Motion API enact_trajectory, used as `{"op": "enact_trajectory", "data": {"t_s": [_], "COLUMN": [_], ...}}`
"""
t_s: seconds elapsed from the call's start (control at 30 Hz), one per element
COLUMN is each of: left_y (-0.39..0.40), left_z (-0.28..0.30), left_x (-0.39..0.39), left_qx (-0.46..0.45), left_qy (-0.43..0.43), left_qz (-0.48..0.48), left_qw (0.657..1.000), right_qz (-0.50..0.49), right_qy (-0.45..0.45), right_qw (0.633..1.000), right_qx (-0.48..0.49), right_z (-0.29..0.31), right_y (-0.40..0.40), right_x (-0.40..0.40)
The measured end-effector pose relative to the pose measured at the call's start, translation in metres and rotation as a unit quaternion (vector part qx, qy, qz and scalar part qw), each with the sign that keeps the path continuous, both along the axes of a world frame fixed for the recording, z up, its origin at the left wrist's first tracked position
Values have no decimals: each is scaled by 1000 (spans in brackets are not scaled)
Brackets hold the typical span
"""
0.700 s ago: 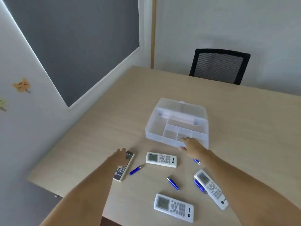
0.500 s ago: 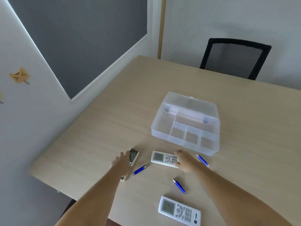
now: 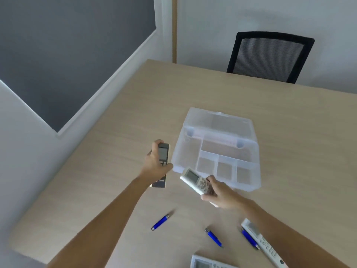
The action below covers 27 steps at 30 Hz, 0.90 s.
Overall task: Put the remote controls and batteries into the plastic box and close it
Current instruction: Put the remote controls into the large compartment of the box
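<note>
A clear plastic box (image 3: 249,149) with several compartments lies open on the table, its lid folded back. My left hand (image 3: 155,163) grips a dark grey remote (image 3: 163,152) lifted off the table, just left of the box. My right hand (image 3: 220,192) holds a white remote (image 3: 194,179) above the table at the box's near edge. Three blue batteries lie near me: one (image 3: 160,222) at the left, one (image 3: 213,237) in the middle, one (image 3: 249,238) beside a white remote (image 3: 264,246) partly under my right forearm. Another white remote (image 3: 206,264) is cut off by the bottom edge.
The wooden table (image 3: 299,132) stands against a white wall (image 3: 23,140) on the left. A black mesh chair (image 3: 270,57) is behind the far edge. The table's near-left corner lies under my left forearm.
Both hands have picked up their remotes from the table and raised them toward the box. The camera has tilted, so the box sits lower in view.
</note>
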State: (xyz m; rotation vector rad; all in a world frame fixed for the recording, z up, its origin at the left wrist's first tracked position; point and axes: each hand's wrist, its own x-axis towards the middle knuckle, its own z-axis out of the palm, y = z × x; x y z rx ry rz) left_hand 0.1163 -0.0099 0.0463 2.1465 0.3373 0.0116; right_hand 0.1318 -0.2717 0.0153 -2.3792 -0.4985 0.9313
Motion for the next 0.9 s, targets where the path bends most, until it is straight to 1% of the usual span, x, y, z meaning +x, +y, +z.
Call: {"op": "enact_trajectory", "data": {"t_s": [0.07,0.13,0.2,0.3,0.37,0.5,0.6,0.7,0.8,0.9], "left_y": [-15,-32,-48,-59,-58,-56,-58,-63,-69,-76], "left_z": [7,1,-15,-46,-63,-84,-92,-96,-98,-95], "left_x": [38,71,97,121,129,136,141,144,144,143], "left_qx": [-34,-75,-90,-64,-44,-17,16,64,119,156], "left_qy": [-28,-3,30,60,92,159,183,195,202,215], "left_qz": [-7,-18,-35,-55,-57,-88,-110,-129,-132,-139], "left_qw": [999,997,995,995,993,983,977,970,963,954], "right_qz": [-51,-94,-120,-116,-80,-25,-3,8,-9,-4], "right_qy": [-21,-55,-77,-102,-101,-92,-88,-78,-95,-117], "right_qw": [997,992,988,988,990,988,989,993,993,991], "right_qx": [52,71,56,-10,-64,-119,-118,-89,-73,-71], "right_z": [25,42,49,40,25,-11,-32,-42,-54,-64], "right_y": [-17,-36,-54,-71,-72,-60,-48,-36,-30,-29], "right_x": [23,56,93,140,164,189,195,192,189,186]}}
